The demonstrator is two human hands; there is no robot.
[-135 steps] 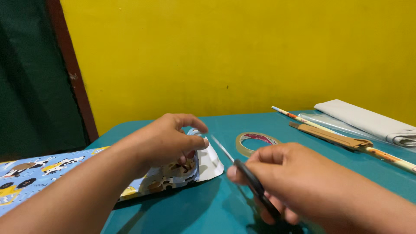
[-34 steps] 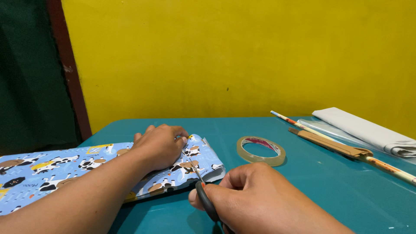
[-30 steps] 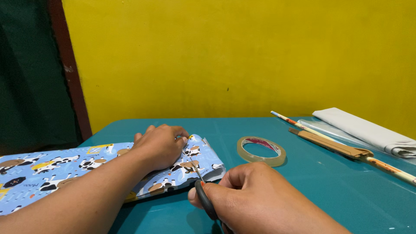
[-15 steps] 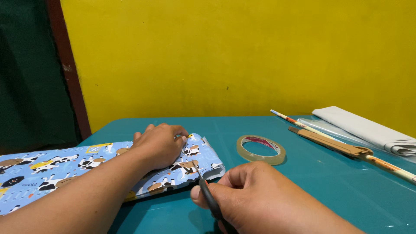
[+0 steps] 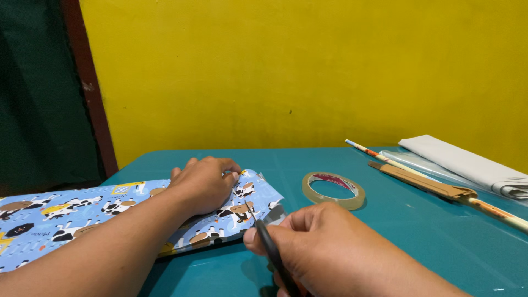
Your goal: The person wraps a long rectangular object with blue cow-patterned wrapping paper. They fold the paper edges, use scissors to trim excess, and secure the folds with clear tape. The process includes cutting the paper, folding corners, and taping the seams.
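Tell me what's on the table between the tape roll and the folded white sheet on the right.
In the head view, between the tape roll and the white sheet lie a thin patterned paper roll and a flat brown strip.

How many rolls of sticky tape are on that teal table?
1. The clear tape roll lies flat on the teal table, just right of the cow-print wrapping paper and beyond the right hand. Others could be hidden outside the view.

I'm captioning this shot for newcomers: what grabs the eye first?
The blue animal-print wrapping paper at left, pressed flat by the left hand. The right hand holds black-handled scissors at its folded end. Behind, a tape roll lies on the teal table.
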